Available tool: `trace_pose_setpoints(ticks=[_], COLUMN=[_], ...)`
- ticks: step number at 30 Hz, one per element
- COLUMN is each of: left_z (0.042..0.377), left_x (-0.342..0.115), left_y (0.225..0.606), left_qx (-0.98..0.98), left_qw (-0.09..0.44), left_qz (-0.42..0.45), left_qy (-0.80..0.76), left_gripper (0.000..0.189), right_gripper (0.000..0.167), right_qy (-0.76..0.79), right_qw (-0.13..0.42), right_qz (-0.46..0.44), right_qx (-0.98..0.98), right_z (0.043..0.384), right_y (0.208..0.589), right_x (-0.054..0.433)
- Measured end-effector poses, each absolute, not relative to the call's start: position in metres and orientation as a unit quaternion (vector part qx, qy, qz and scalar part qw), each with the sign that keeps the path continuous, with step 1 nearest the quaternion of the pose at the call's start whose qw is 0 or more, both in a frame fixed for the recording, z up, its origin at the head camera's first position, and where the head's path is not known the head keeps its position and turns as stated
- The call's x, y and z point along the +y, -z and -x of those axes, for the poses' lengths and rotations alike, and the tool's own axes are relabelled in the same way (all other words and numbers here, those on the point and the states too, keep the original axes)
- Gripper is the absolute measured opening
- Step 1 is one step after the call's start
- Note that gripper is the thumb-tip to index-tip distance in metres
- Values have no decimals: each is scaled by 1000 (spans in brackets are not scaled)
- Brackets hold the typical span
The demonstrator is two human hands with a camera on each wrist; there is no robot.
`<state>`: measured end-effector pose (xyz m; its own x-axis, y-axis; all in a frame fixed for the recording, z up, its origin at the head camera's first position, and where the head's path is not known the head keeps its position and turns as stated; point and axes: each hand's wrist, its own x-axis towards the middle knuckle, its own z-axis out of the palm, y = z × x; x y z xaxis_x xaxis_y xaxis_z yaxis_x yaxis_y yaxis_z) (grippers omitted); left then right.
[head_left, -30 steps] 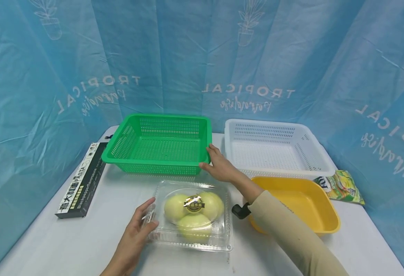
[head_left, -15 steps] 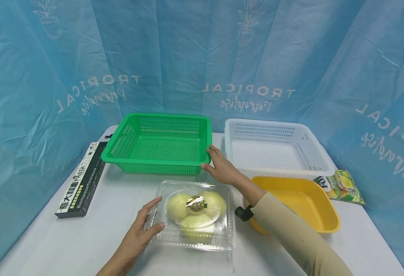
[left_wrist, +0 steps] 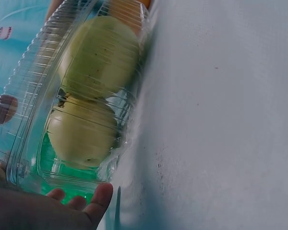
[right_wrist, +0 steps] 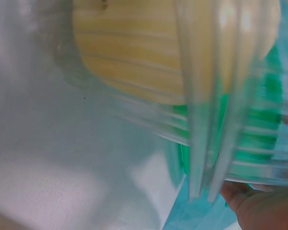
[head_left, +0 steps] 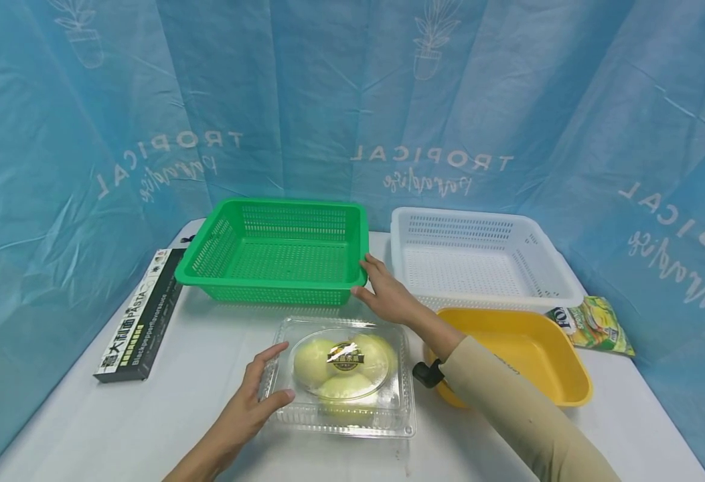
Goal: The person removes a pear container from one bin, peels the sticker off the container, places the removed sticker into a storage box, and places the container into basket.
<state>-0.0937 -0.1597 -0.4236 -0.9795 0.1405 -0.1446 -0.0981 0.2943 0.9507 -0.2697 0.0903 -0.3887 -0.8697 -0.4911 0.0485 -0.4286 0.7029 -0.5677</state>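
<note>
Head view: left hand (head_left: pixel 250 405) grips the clear fruit box (head_left: pixel 343 378); right hand (head_left: pixel 388 294), fingers relaxed, rests on the green basket (head_left: pixel 276 251).

Clear, glossy ribbed plastic clamshell box (head_left: pixel 343 378) enclosing smooth matt yellow-green fruit (head_left: pixel 311 361). Green basket (head_left: pixel 276 251) and white basket (head_left: pixel 473 258): perforated plastic. Yellow tub (head_left: pixel 527 355): smooth plastic. Counter (head_left: pixel 147 415): matt white cloth. Backdrop (head_left: pixel 328 100): thin, slightly shiny blue sheeting.
</note>
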Motion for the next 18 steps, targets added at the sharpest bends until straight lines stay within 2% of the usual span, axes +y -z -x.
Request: trace_pose_setpoints(ticks=[18], left_z=[95], left_x=[-159], left_y=[424], left_qx=[795], left_qw=[109], left_qz=[4], left_qy=[-597], left_gripper=[70], right_gripper=[72], right_qy=[312], right_qw=[54], right_qz=[265], right_qx=[911], right_z=[268], right_y=[384], right_x=[93])
